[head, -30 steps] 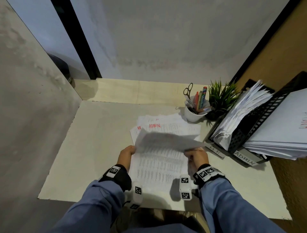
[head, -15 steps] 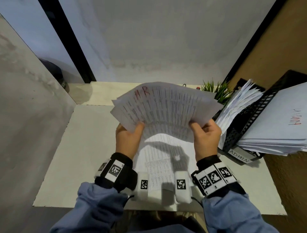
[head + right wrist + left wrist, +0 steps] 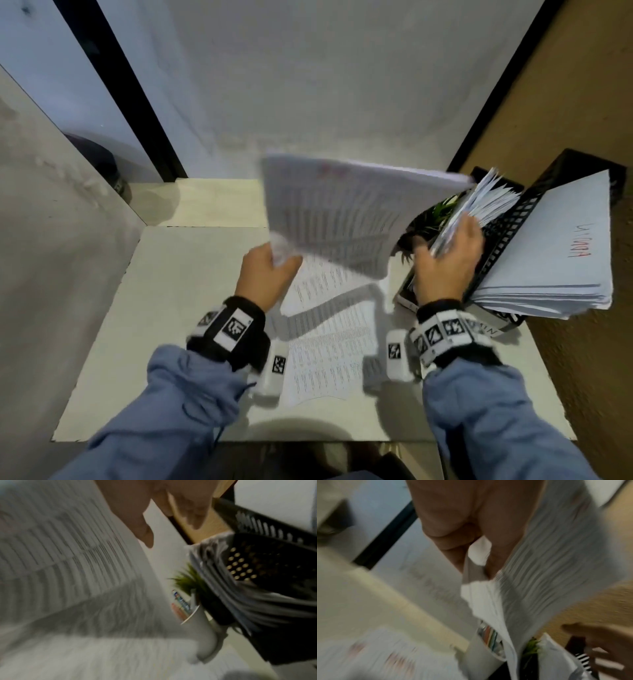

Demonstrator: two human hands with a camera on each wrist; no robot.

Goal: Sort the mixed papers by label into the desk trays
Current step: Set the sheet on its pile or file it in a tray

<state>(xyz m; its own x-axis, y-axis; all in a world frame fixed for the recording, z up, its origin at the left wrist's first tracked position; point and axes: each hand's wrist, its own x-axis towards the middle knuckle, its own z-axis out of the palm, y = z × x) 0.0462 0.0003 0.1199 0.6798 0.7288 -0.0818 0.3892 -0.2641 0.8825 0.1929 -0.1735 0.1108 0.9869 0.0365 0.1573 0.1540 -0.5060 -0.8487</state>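
My left hand (image 3: 270, 270) pinches the lower left corner of a bundle of printed sheets (image 3: 342, 212), which it holds up, tilted, above the desk. A blurred red label marks the bundle's top edge. My right hand (image 3: 448, 263) holds nothing. Its fingers are loose and spread against the near end of the fanned papers (image 3: 489, 202) in the lower black mesh tray (image 3: 507, 233). The upper tray carries a thick stack (image 3: 565, 246) with red ADMIN writing on top. More printed sheets (image 3: 329, 329) lie flat on the desk under my hands.
A small green plant (image 3: 442, 209) and a white cup of pens (image 3: 204, 632) stand just left of the trays, behind the raised bundle. The trays fill the desk's right side against a brown wall. Grey walls close the left and back.
Both hands lifted the bundle off the desk. Then the right hand let go and moved right to the lower tray's papers, while the left hand swung the bundle toward the trays.
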